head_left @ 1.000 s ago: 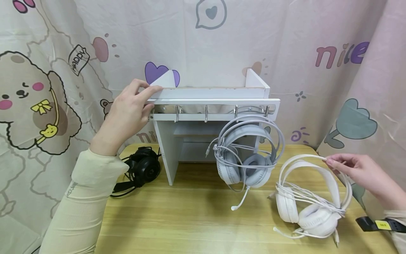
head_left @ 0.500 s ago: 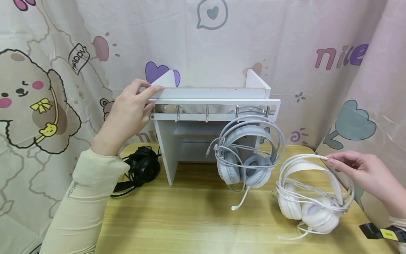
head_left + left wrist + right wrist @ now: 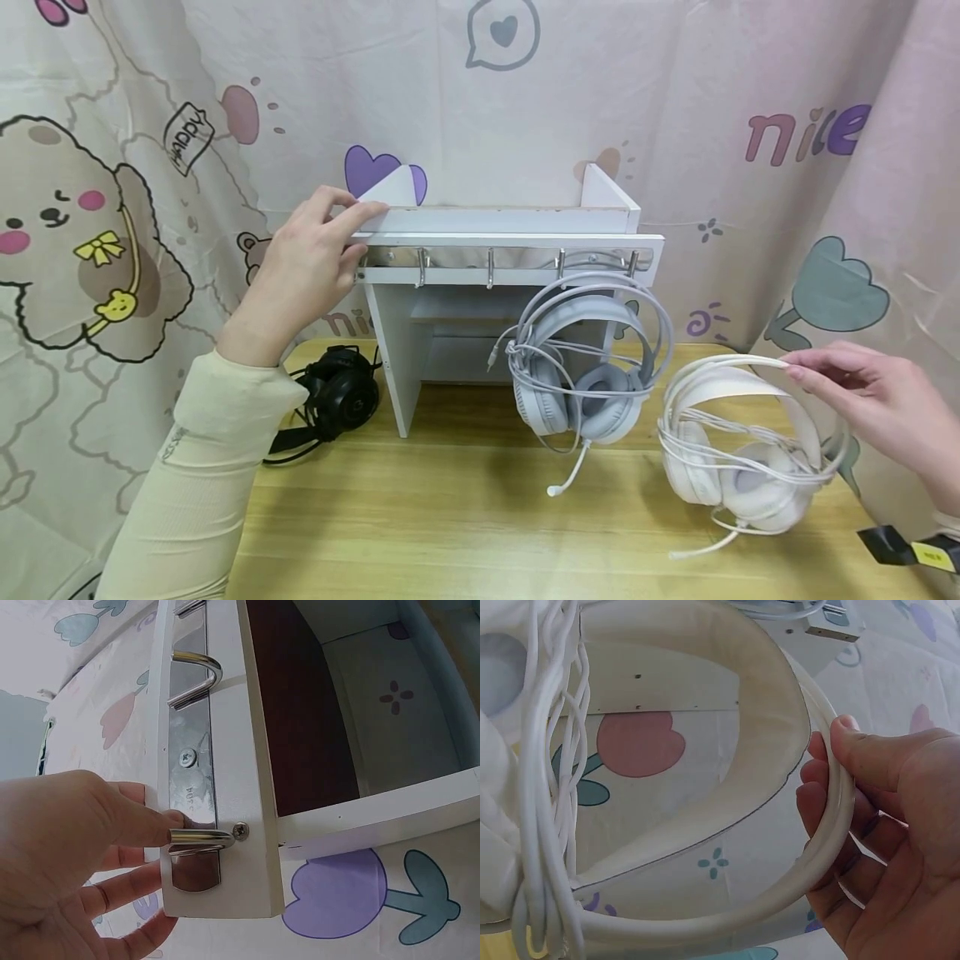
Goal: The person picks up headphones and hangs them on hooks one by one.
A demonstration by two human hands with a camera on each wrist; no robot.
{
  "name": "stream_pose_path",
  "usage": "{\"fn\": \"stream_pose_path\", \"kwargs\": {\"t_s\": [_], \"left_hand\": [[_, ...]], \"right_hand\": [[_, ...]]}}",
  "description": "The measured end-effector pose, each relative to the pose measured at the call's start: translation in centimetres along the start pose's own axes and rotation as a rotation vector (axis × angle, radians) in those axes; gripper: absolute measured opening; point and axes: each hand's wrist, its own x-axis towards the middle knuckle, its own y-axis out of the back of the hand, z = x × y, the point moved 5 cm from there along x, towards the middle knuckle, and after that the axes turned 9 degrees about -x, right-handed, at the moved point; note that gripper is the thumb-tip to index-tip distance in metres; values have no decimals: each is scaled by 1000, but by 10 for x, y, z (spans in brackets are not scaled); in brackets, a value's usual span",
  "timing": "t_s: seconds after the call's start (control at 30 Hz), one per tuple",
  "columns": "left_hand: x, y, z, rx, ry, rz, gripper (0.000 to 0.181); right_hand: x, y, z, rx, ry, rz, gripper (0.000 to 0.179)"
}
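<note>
My left hand (image 3: 303, 258) grips the left end of the white shelf (image 3: 502, 221) at its front hook board. In the left wrist view the thumb lies on the metal strip (image 3: 191, 780) near the end hook (image 3: 202, 840), with fingers behind the board. My right hand (image 3: 888, 400) pinches the outer headband of a white headset (image 3: 765, 504), held up at the table's right side. Its cable is bundled across the ear cups. In the right wrist view thumb and fingers close round the headband tube (image 3: 840, 802). A pale grey headset (image 3: 611, 417) hangs from the rail's right part.
A black headset (image 3: 352, 400) lies on the wooden table (image 3: 450, 517) left of the shelf. Several metal hooks line the rail, including a bare one (image 3: 491, 268) near the middle. A printed curtain (image 3: 517, 117) encloses the back and sides.
My right hand has moved a little right and upward, raising the white headset and tilting it. The left hand, shelf and hanging headset look unchanged.
</note>
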Motion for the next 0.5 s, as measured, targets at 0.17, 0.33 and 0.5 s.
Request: {"fn": "stream_pose_path", "kwargs": {"t_s": [0.17,0.33,0.5], "left_hand": [[0,0,0,-1,-4,2,51],[-1,0,0,-4,-14,10,50],[-1,0,-1,-9,-12,10,50]], "right_hand": [[1,6,-7,35,19,22,16],[2,13,-12,61,10,56,23],[4,20,-16,117,0,88,29]]}}
